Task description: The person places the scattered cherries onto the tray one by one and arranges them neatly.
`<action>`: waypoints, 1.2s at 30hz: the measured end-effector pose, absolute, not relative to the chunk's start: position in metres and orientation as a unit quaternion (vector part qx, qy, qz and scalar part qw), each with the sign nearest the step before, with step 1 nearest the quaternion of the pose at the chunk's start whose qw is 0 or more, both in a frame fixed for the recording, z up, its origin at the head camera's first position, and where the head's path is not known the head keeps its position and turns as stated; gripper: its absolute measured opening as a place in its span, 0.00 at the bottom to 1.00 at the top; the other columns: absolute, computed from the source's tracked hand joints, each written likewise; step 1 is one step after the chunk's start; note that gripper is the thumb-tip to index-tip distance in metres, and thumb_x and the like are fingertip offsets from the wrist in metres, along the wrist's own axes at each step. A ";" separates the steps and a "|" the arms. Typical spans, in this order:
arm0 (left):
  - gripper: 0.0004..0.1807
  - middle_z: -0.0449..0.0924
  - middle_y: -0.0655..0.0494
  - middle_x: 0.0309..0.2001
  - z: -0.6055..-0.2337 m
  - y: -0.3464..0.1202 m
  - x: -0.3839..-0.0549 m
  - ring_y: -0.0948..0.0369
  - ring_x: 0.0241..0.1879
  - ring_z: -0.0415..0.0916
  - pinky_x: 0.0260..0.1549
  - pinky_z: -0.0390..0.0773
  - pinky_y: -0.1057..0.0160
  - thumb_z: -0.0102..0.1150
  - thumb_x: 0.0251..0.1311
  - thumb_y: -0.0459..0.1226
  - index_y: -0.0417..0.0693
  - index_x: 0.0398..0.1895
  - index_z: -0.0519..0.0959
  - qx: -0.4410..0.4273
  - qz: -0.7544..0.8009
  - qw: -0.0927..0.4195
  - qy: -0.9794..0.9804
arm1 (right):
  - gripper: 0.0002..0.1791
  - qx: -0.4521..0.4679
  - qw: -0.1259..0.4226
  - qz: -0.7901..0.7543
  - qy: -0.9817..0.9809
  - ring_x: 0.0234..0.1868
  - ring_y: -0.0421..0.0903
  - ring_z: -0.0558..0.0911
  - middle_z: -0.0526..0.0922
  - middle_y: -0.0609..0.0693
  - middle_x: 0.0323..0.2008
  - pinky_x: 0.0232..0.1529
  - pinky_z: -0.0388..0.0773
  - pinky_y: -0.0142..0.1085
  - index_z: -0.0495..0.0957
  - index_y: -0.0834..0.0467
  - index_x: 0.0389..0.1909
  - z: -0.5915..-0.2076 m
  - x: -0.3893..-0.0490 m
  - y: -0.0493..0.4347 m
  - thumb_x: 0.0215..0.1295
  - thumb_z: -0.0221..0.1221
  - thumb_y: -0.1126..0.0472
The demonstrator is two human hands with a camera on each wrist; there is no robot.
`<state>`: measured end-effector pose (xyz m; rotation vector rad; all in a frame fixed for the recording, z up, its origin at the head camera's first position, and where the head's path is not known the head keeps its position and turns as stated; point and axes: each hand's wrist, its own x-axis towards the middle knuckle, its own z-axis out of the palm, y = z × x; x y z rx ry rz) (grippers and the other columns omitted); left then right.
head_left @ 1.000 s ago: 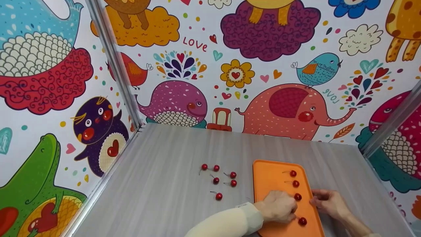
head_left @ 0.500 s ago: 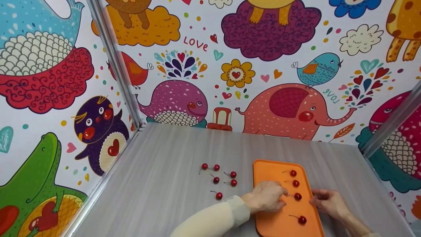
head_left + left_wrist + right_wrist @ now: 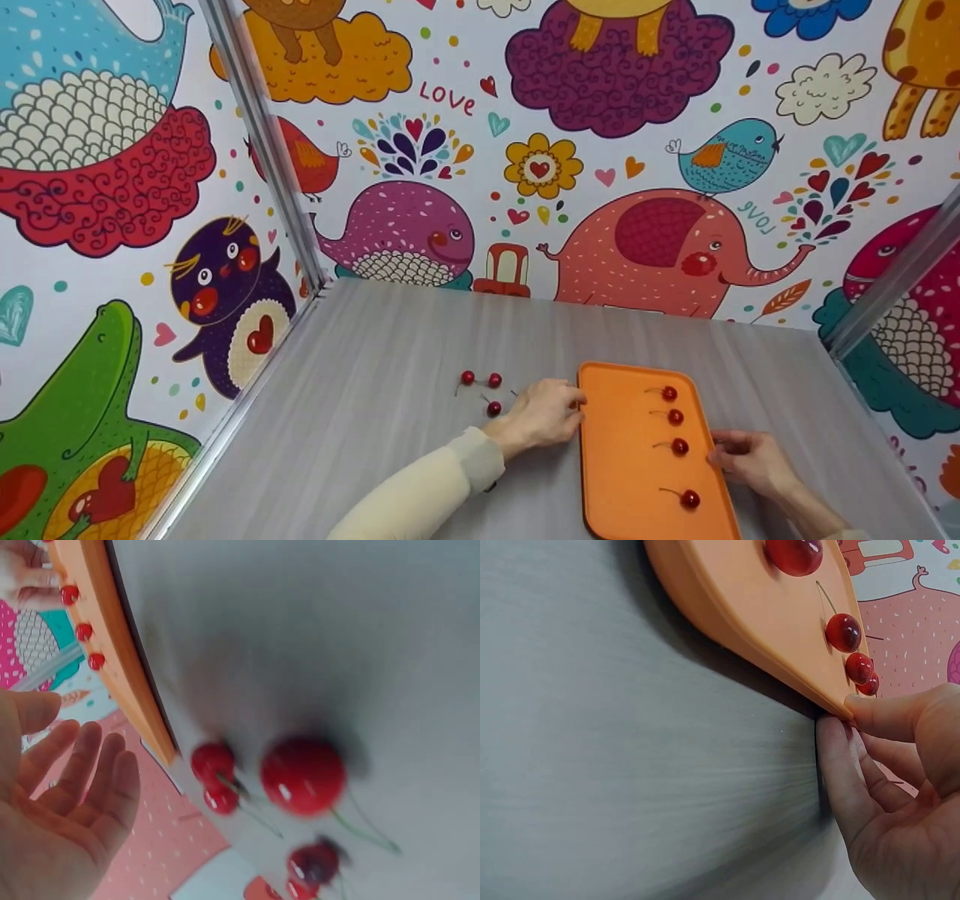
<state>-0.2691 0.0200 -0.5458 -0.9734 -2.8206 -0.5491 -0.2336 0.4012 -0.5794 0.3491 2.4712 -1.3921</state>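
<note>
An orange tray lies on the table, with several red cherries in a line along its right side, among them a near cherry. My right hand pinches the tray's right rim; in the right wrist view its thumb is on top and the fingers are underneath. My left hand is over the table by the tray's left edge, covering some loose cherries in the head view. In the left wrist view its fingers are loosely bent and hold nothing, and a large loose cherry with a green stem shows beside them.
Other loose cherries lie left of the tray, including a back-left cherry, another cherry and a third cherry. A patterned wall closes off the table's back, and metal posts stand at its corners.
My left hand has moved left, off the cherries on the tray to the loose ones beside it, uncovering the tray's middle. My right hand has stayed at the rim.
</note>
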 end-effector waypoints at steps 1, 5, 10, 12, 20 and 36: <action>0.13 0.92 0.58 0.48 -0.545 0.015 -0.270 0.63 0.44 0.88 0.43 0.86 0.68 0.66 0.77 0.42 0.54 0.58 0.93 -0.318 -0.187 0.054 -0.928 | 0.27 0.123 0.141 -0.483 0.855 0.39 0.42 0.89 0.90 0.51 0.39 0.44 0.94 0.42 0.77 0.76 0.70 -0.580 -0.233 0.401 0.76 0.68 0.68; 0.13 0.93 0.56 0.49 -0.543 -0.006 -0.271 0.61 0.46 0.89 0.46 0.87 0.66 0.67 0.77 0.40 0.50 0.58 0.93 -0.311 -0.212 0.057 -0.925 | 0.27 0.123 0.145 -0.484 0.854 0.39 0.42 0.89 0.89 0.51 0.39 0.44 0.94 0.42 0.77 0.76 0.70 -0.581 -0.233 0.401 0.76 0.68 0.68; 0.13 0.93 0.53 0.49 -0.542 -0.032 -0.271 0.61 0.44 0.88 0.46 0.89 0.64 0.66 0.78 0.38 0.48 0.57 0.93 -0.288 -0.245 0.057 -0.924 | 0.27 0.128 0.143 -0.480 0.856 0.39 0.42 0.88 0.89 0.51 0.39 0.44 0.93 0.41 0.78 0.76 0.70 -0.581 -0.234 0.400 0.75 0.68 0.69; 0.13 0.93 0.53 0.49 -0.541 -0.042 -0.272 0.61 0.44 0.88 0.45 0.89 0.63 0.66 0.78 0.38 0.48 0.58 0.92 -0.273 -0.259 0.051 -0.925 | 0.27 0.131 0.141 -0.476 0.858 0.39 0.42 0.87 0.89 0.52 0.39 0.43 0.93 0.41 0.78 0.75 0.71 -0.581 -0.234 0.400 0.75 0.68 0.69; 0.14 0.95 0.49 0.49 -0.543 -0.081 -0.276 0.57 0.44 0.91 0.43 0.90 0.59 0.66 0.76 0.34 0.44 0.59 0.92 -0.246 -0.282 0.077 -0.924 | 0.27 0.127 0.139 -0.475 0.860 0.39 0.41 0.88 0.90 0.51 0.39 0.43 0.93 0.41 0.78 0.76 0.71 -0.580 -0.233 0.400 0.76 0.68 0.68; 0.06 0.94 0.58 0.42 -0.573 -0.128 -0.256 0.62 0.42 0.87 0.45 0.87 0.60 0.75 0.68 0.35 0.50 0.45 0.94 -0.253 -0.253 -0.008 -0.934 | 0.27 0.119 0.144 -0.476 0.860 0.39 0.42 0.87 0.89 0.51 0.39 0.43 0.93 0.39 0.77 0.76 0.71 -0.579 -0.233 0.403 0.77 0.68 0.67</action>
